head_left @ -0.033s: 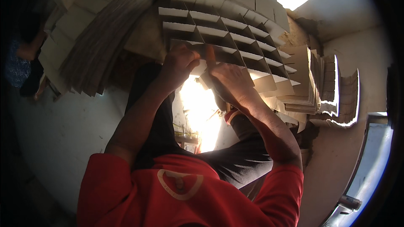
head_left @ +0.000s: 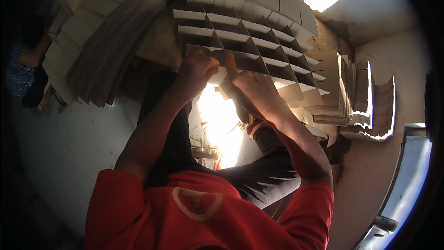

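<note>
Head view, 1 frame. I log: left hand (head_left: 196, 71), fingers curled, pinching the near edge of a pale cardboard cell-divider grid (head_left: 259, 41); right hand (head_left: 254, 90), fingers pressed together on the same edge. Grid sits above the knees. Stacked cardboard strips (head_left: 115, 41) lie left.

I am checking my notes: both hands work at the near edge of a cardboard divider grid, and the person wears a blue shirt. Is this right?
Not quite. The shirt is red, as the head view shows. Both the left hand and right hand do work at the near edge of the cardboard divider grid.
</note>
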The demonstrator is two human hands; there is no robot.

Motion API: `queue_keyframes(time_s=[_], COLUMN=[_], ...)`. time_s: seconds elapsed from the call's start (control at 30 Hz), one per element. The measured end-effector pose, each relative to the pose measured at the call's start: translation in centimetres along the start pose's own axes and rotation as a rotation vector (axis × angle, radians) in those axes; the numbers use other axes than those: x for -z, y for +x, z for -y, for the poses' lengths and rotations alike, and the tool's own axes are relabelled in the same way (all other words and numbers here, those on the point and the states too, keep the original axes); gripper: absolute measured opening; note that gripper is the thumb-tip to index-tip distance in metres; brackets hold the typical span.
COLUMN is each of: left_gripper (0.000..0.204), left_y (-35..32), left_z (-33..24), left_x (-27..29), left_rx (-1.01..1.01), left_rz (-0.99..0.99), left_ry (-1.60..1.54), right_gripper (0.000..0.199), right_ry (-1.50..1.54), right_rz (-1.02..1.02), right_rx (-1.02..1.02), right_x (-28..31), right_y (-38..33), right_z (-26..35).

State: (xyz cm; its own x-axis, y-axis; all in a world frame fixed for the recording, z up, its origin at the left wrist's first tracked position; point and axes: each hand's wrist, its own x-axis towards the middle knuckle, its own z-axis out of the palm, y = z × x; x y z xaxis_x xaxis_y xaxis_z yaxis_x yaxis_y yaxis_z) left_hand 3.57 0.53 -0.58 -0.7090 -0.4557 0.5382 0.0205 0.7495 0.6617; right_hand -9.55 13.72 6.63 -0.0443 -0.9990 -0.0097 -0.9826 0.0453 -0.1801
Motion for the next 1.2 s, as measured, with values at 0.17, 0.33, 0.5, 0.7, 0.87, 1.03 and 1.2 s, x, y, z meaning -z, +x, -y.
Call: queue_keyframes(time_s=[0.17,0.33,0.5,0.7,0.87,1.03,1.2], left_gripper=[0.039,0.076,0.086,0.076,0.033,0.009,0.026], left_y=[-0.6,2.3,5.9,10.7,12.9,11.5,6.9], left_z=[0.0,-2.5,0.0,3.2,3.8,1.1,-6.7], left_x=[0.5,1.1,-0.1,-0.6,-1.2,0.2,8.8], left_rx=[-0.073,-0.107,-0.158,-0.024,0.008,-0.212,-0.571], left_rz=[-0.025,0.057,0.134,0.467,0.566,0.572,0.248], left_ry=[0.097,0.269,0.286,0.202,0.298,0.431,0.7], right_gripper=[0.038,0.056,0.06,0.046,0.027,0.019,0.045], right_ry=[0.151,-0.463,0.124,0.451,0.087,-0.058,-0.383], right_rz=[-0.175,-0.624,-0.145,-0.04,-0.016,-0.115,-0.567], right_rx=[-0.232,-0.297,-0.447,-0.289,-0.339,-0.296,-0.141], right_x=[3.3,1.3,0.3,-1.0,-1.1,-0.1,6.2], right_y=[1.1,1.3,0.4,-0.4,0.5,-1.4,-4.4], right_z=[-2.6,-16.1,-21.3,-10.1,-10.7,-8.3,-1.1])
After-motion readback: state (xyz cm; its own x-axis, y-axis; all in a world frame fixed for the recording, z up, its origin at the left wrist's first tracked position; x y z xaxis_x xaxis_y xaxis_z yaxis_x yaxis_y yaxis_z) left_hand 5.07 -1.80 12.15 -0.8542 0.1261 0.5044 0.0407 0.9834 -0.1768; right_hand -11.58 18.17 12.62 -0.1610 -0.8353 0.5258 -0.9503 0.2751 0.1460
